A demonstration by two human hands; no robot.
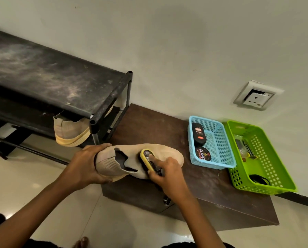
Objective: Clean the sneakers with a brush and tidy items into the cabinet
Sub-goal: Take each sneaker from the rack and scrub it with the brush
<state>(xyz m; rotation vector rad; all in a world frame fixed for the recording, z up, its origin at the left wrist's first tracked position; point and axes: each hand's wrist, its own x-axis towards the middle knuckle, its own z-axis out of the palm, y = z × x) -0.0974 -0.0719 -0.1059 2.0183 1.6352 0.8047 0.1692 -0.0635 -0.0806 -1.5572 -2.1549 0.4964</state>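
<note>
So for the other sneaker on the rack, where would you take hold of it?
Probably at the heel collar of the shelved sneaker, coming from the open front of the rack: the heel juts out past the top shelf, while the toe is hidden underneath.

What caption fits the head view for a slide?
Left hand grips the heel of a beige sneaker on a brown cabinet while right hand presses a brush on it.

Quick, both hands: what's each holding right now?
Left hand: grips the beige sneaker at its heel.
Right hand: holds the yellow brush against it.
</note>
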